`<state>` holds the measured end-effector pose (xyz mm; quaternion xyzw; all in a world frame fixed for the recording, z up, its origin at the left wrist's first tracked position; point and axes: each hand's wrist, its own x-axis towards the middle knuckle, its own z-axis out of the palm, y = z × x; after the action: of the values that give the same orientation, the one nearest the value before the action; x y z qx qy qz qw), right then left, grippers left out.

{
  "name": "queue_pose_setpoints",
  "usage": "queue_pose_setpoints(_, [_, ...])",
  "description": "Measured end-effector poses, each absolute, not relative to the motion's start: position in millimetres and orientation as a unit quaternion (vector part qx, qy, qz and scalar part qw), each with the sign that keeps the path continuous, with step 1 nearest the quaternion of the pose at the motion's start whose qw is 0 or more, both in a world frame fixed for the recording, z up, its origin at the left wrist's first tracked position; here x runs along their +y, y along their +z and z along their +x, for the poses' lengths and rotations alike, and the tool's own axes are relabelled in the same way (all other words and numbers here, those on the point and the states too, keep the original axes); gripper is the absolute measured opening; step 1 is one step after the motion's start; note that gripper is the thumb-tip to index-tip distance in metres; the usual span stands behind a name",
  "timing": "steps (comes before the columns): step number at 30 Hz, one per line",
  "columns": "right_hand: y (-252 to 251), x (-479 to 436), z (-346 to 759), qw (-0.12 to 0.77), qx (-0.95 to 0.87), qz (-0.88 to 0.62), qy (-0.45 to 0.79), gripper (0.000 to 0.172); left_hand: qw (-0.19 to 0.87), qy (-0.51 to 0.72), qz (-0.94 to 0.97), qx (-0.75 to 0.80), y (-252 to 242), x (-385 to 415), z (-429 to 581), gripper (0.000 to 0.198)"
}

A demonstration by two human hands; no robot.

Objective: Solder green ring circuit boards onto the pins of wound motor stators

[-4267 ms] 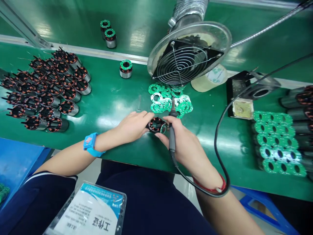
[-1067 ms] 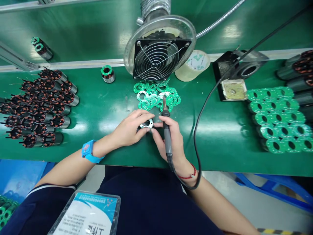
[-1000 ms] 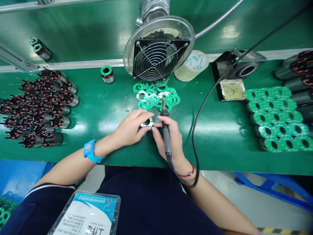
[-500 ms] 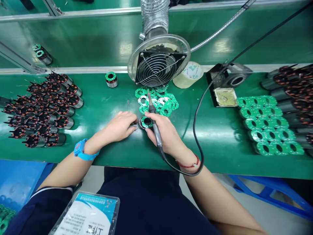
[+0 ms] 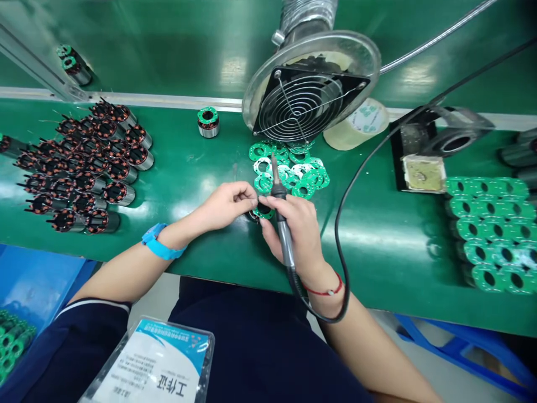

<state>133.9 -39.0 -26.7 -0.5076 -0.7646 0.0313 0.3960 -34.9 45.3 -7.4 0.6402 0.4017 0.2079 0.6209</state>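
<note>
A motor stator topped by a green ring board (image 5: 264,211) stands on the green table between my hands, partly hidden by fingers. My left hand (image 5: 229,205) has its thumb and forefinger pinched at the stator's left edge; what they grip is too small to make out. My right hand (image 5: 296,226) holds a soldering iron (image 5: 286,240), its tip pointing away from me, while thumb and forefinger reach the board's right side. Just beyond lies a loose pile of green and white ring boards (image 5: 289,170).
A fume extractor fan (image 5: 297,112) hangs over the pile. Many stators (image 5: 88,168) stand at left, one with a board (image 5: 208,122) at the back. Right are a tape roll (image 5: 356,126), an iron stand (image 5: 423,151) and rows of boarded stators (image 5: 495,235).
The camera view has shifted, so most things appear farther right. My left hand has come in closer to the stator, its fingertips now at the board's edge. The iron remains in my right hand.
</note>
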Motion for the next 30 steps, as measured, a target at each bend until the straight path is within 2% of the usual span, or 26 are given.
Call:
queue_pose_setpoints(6, [-26, -44, 134, 0.447, -0.725, -0.521, 0.047, 0.033, 0.557, 0.200, 0.682, 0.430, -10, 45, -36, 0.011])
queue_pose_setpoints(13, [-42, -59, 148, 0.570, -0.615, -0.534, 0.103, 0.019, 0.500, 0.183, 0.715, 0.454, -11, 45, -34, 0.015])
queue_pose_setpoints(18, [-43, -60, 152, 0.573, -0.635, -0.511, 0.084, 0.021, 0.499, 0.187, 0.712, 0.458, -11, 43, -33, 0.014])
queue_pose_setpoints(26, [-35, -55, 149, 0.615, -0.628, -0.468, 0.088, 0.013, 0.492, 0.190, 0.716, 0.458, -10, 42, -34, 0.014])
queue_pose_setpoints(30, [-37, -55, 147, 0.620, -0.629, -0.462, 0.081, 0.017, 0.487, 0.182, 0.718, 0.463, -8, 42, -34, 0.015])
